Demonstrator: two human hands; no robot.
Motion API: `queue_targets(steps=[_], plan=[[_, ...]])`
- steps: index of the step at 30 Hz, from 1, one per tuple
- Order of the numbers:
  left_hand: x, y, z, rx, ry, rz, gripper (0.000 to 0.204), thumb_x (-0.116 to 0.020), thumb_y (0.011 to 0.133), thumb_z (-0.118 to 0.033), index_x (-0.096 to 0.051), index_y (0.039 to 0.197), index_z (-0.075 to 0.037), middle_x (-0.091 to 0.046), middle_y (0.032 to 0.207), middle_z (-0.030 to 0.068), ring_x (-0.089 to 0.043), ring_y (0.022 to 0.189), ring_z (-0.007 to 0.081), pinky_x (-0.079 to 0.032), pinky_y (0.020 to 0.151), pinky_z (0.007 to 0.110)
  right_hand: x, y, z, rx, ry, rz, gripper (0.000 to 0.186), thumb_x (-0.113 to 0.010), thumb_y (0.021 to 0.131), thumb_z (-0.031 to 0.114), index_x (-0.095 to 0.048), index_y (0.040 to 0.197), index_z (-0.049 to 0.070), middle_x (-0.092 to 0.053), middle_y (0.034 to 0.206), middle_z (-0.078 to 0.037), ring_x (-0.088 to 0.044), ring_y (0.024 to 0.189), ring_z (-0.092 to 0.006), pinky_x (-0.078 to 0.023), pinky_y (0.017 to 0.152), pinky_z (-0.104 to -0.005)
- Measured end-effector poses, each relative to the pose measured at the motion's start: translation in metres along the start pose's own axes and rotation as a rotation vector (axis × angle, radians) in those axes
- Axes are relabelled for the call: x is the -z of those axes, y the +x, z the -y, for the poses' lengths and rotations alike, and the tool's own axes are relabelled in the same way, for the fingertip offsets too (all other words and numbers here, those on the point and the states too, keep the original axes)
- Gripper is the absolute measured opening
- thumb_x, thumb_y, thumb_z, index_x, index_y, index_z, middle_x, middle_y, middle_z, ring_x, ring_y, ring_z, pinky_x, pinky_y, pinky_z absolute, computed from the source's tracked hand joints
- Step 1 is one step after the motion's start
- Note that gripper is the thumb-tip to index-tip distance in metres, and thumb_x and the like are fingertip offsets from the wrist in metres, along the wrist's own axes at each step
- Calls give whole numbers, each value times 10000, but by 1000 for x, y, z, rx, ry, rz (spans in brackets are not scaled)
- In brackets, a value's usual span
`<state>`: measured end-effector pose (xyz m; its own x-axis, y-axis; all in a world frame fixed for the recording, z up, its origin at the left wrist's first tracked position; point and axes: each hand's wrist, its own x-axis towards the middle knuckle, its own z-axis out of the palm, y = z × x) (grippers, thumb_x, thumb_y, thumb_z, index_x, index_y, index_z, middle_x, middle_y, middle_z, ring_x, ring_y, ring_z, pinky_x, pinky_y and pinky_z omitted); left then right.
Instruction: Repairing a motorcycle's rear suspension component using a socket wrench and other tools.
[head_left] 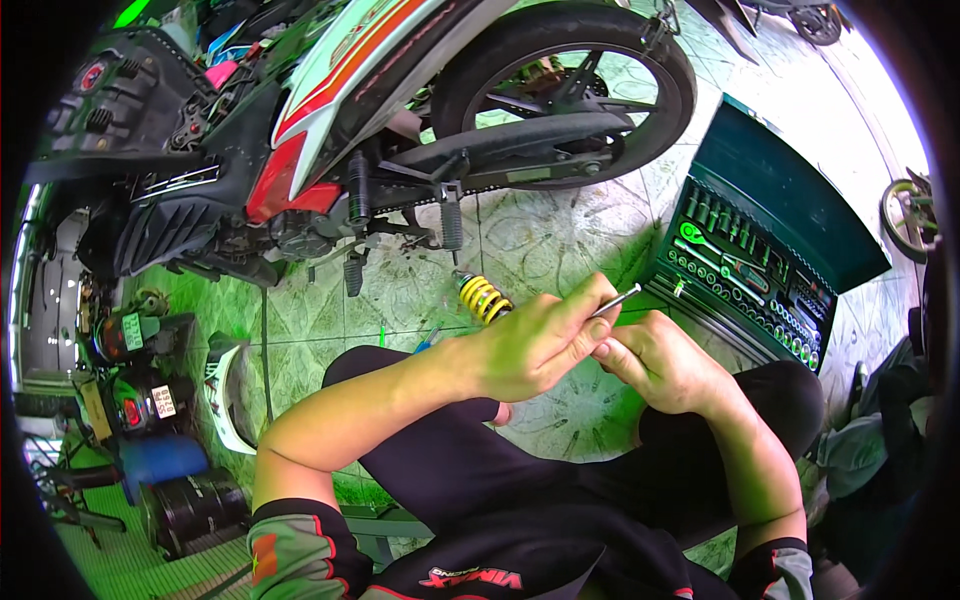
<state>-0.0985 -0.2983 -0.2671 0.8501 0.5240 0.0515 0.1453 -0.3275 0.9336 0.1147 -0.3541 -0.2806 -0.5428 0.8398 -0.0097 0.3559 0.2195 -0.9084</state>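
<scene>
My left hand (pixel 545 340) is closed on a slim silver metal rod (pixel 622 297), whose tip sticks out toward the upper right. My right hand (pixel 660 365) is closed just beside it, its thumb touching or very near my left fingers; what it grips is hidden. Beyond my left hand a yellow coil-spring shock absorber (pixel 480 290) lies low near the motorcycle's footpeg, partly hidden by my hand.
A white-and-red motorcycle (pixel 300 150) stands ahead, rear wheel (pixel 665 90) toward the right. An open green socket toolbox (pixel 770 180) lies at right. A white fairing piece (pixel 225 400), blue container (pixel 165 455) and other motorbikes (pixel 125 335) are at left. My bent legs are below.
</scene>
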Motion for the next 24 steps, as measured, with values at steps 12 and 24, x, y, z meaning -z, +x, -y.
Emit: queue_targets(steps=[12,24], plan=[[-19,10,9,46,-401,-426,122,-379,1114,-220,-423,1083,-110,-381,838,-57,-344,646,28,-300,548,200,-1,18,14,-199,578,-538,258,-611,999,219,-636,854,7,-553,625,23,-429,535,-50,-313,489,-252],[-14,-6,5,40,-296,-263,176,-355,1115,-239,-400,1094,-70,-396,789,-28,-364,623,45,-325,539,228,-1,16,12,-164,266,-339,237,-709,952,173,-690,840,-34,-564,615,27,-440,572,-36,-348,514,-250]])
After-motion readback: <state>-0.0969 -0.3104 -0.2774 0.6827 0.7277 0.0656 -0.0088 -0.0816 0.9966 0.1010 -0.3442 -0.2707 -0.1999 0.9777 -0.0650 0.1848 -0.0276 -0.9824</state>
